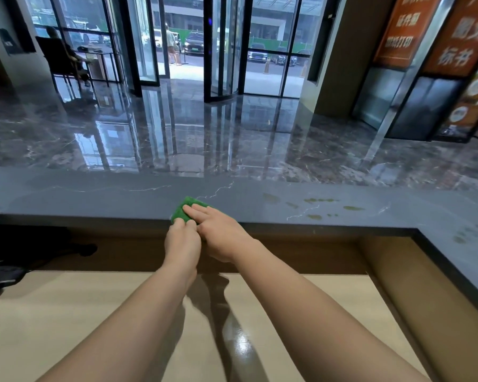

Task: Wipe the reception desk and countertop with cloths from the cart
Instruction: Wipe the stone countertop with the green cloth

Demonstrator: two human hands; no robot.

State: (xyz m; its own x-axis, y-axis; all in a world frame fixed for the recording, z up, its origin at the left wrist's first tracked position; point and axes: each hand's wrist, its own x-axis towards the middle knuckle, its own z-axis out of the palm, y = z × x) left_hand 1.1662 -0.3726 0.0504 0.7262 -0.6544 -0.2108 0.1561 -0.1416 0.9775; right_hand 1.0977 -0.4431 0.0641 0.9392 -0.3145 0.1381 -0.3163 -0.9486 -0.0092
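Observation:
A small folded green cloth (185,205) lies on the dark grey marble countertop (94,199), near its front edge. My left hand (182,241) pinches the cloth's near corner at the edge. My right hand (218,230) rests flat on top of the cloth, fingers stretched over it toward the left. Both hands hide most of the cloth. Below and closer to me lies the lower beige desk surface (66,312), glossy and reflecting my arms.
Greenish smudges (320,205) mark the countertop to the right of my hands, with fainter ones (465,234) on the right return of the counter. A black object (25,252) sits at the desk's left. Beyond lies a shiny lobby floor and glass doors.

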